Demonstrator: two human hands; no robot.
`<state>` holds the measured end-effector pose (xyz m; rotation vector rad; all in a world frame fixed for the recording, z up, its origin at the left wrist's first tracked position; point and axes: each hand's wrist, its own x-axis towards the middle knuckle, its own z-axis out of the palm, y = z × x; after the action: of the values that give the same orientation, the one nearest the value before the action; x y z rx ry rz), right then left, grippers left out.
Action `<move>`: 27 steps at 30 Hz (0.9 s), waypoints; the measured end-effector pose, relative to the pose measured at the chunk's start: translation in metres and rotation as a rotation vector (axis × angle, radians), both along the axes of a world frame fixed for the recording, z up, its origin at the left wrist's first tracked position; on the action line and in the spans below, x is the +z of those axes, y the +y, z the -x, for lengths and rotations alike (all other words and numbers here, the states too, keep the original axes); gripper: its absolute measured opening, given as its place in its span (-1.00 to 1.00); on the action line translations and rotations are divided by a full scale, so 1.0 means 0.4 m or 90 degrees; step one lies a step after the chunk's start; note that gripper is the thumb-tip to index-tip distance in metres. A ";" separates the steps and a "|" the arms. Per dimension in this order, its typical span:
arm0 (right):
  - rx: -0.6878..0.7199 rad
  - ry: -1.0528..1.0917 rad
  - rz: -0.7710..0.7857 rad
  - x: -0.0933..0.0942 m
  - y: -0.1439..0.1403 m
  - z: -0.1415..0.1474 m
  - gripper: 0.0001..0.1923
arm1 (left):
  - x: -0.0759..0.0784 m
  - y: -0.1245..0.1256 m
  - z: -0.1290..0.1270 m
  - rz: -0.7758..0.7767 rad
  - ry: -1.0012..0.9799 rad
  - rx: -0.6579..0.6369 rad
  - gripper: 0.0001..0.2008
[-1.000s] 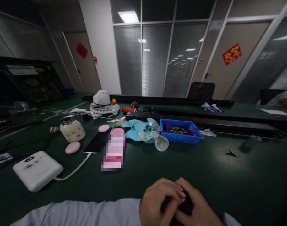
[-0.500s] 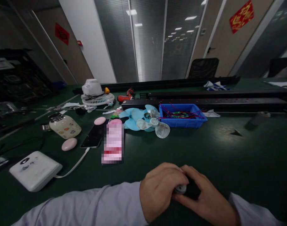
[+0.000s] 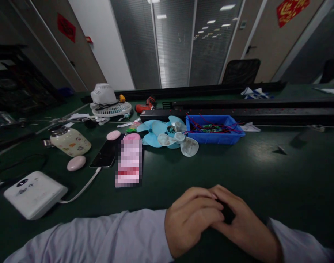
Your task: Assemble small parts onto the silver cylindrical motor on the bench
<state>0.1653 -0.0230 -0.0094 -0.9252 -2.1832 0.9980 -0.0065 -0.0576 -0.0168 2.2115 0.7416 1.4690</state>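
Green table [image 3: 265, 175]: lit from above, backed by glass partitions with blinds.
Blue bin [image 3: 214, 136]: set beyond the fan blades [image 3: 167, 136], filled with red wires.
Left hand [image 3: 193, 219], right hand [image 3: 242, 224]: both clasped together around a small dark object [image 3: 226, 213], mostly hidden.

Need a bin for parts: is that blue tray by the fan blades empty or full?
Partly full: the blue tray holds tangled red wires and green pieces.
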 end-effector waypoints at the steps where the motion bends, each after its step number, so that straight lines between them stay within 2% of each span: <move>1: 0.005 0.006 0.001 0.002 0.000 -0.001 -0.89 | 0.004 0.002 -0.001 -0.001 0.001 0.004 -0.82; 8: 0.011 0.001 0.042 0.018 -0.005 -0.006 -0.97 | 0.056 0.031 0.008 0.074 0.027 0.035 -0.81; 13: 0.003 0.010 0.070 0.021 -0.002 -0.010 -0.98 | 0.062 0.042 0.009 0.083 0.027 0.037 -0.90; 18: -0.009 -0.020 0.052 0.012 0.008 -0.013 -0.91 | 0.069 0.052 0.005 0.166 -0.035 0.068 -0.71; 23: -0.027 -0.010 0.060 0.007 0.035 -0.019 -0.64 | 0.091 0.066 0.011 0.187 0.019 0.147 -0.67; 27: -0.021 0.008 0.097 0.015 0.050 -0.020 -0.73 | 0.091 0.068 0.014 0.238 0.027 0.153 -0.65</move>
<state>0.1732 -0.0031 -0.0033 -1.0182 -2.0974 1.1641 -0.0119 -0.0303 0.0198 1.9241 1.2220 1.2635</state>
